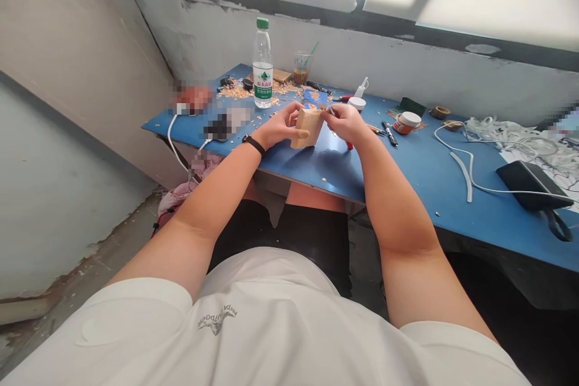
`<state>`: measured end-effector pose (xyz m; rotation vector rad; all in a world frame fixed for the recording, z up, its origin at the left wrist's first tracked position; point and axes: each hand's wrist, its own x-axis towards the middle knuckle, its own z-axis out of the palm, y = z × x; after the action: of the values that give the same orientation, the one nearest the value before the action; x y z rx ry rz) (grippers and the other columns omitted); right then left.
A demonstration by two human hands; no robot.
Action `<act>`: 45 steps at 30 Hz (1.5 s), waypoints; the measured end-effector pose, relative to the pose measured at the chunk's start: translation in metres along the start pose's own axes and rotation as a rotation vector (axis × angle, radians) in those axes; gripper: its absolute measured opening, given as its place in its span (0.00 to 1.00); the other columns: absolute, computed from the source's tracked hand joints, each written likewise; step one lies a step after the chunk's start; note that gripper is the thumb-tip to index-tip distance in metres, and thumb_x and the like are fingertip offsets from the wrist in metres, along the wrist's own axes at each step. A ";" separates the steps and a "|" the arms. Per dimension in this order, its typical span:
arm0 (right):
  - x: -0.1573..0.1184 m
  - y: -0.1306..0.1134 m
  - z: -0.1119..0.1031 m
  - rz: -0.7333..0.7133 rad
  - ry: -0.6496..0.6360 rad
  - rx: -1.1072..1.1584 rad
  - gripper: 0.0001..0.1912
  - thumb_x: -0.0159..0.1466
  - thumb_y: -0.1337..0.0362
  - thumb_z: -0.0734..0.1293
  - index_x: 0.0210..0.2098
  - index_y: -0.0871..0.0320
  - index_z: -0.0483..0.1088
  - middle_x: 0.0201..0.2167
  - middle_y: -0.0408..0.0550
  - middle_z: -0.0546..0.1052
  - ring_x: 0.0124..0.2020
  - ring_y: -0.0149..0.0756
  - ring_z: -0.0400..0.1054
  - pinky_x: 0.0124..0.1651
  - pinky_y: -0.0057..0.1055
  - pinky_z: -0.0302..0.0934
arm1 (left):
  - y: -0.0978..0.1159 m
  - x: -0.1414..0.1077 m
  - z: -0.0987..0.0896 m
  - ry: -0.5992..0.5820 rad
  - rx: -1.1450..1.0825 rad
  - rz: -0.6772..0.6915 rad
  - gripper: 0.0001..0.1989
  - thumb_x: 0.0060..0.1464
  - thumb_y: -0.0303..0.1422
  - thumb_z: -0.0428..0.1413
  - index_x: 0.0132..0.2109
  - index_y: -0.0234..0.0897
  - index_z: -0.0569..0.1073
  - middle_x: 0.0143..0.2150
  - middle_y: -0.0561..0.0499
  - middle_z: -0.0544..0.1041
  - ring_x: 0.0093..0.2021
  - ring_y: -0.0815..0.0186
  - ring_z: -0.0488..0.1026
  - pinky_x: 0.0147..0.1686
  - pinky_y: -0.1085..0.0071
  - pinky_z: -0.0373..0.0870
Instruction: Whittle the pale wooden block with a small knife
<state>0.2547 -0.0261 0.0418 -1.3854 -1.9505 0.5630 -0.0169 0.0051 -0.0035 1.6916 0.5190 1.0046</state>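
Observation:
A pale wooden block (309,128) is held up over the front part of the blue table, slightly tilted. My left hand (283,125) grips it from the left, with the thumb lying across its near face. At the block's upper right corner is my right hand (342,122), its fingers pinched around something small and thin that I cannot make out. Part of a red object (349,145) shows just below my right hand. Behind the block lies a blue card or packet (315,97) with orange on it.
Wood shavings (235,89) surround a water bottle (263,72) on the blue table (407,163). A plastic cup (301,69) stands behind. To the right are an orange-labelled jar (406,122), a marker (389,133), white cables and a black case (534,185).

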 end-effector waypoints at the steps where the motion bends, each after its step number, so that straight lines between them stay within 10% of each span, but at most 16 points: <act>1: -0.001 -0.001 0.000 -0.010 -0.001 0.008 0.30 0.78 0.33 0.76 0.34 0.48 0.69 0.30 0.46 0.75 0.38 0.42 0.67 0.44 0.40 0.63 | 0.000 0.000 0.000 -0.006 0.009 0.002 0.56 0.26 0.67 0.92 0.53 0.45 0.76 0.52 0.48 0.87 0.63 0.47 0.88 0.66 0.54 0.84; 16: -0.004 -0.011 0.013 -0.018 -0.052 0.237 0.31 0.70 0.33 0.87 0.48 0.50 0.79 0.40 0.48 0.86 0.36 0.38 0.72 0.42 0.39 0.71 | -0.011 0.001 -0.003 -0.064 0.043 -0.003 0.52 0.31 0.56 0.94 0.54 0.46 0.73 0.55 0.50 0.88 0.56 0.58 0.86 0.55 0.62 0.84; 27: -0.009 -0.028 0.024 -0.003 -0.096 0.242 0.33 0.67 0.46 0.91 0.49 0.46 0.67 0.33 0.36 0.75 0.35 0.37 0.66 0.40 0.39 0.62 | -0.014 0.001 -0.004 -0.008 0.106 0.039 0.49 0.40 0.47 0.91 0.61 0.46 0.73 0.53 0.53 0.81 0.56 0.58 0.85 0.61 0.53 0.89; 36: -0.013 -0.034 0.022 0.010 -0.107 0.206 0.45 0.59 0.27 0.90 0.49 0.44 0.63 0.35 0.38 0.75 0.40 0.39 0.66 0.43 0.40 0.62 | -0.018 0.002 -0.005 -0.011 0.092 0.017 0.45 0.39 0.42 0.90 0.57 0.46 0.72 0.51 0.54 0.79 0.55 0.58 0.85 0.56 0.57 0.87; 45: 0.003 0.001 0.027 -0.046 -0.037 0.203 0.37 0.69 0.29 0.88 0.49 0.45 0.67 0.36 0.41 0.74 0.38 0.40 0.64 0.40 0.39 0.63 | -0.012 0.003 -0.002 -0.002 0.069 0.029 0.49 0.36 0.46 0.93 0.57 0.47 0.73 0.48 0.56 0.79 0.54 0.60 0.83 0.58 0.60 0.84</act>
<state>0.2349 -0.0218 0.0236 -1.2090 -1.8914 0.7471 -0.0152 0.0128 -0.0135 1.7655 0.5343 1.0163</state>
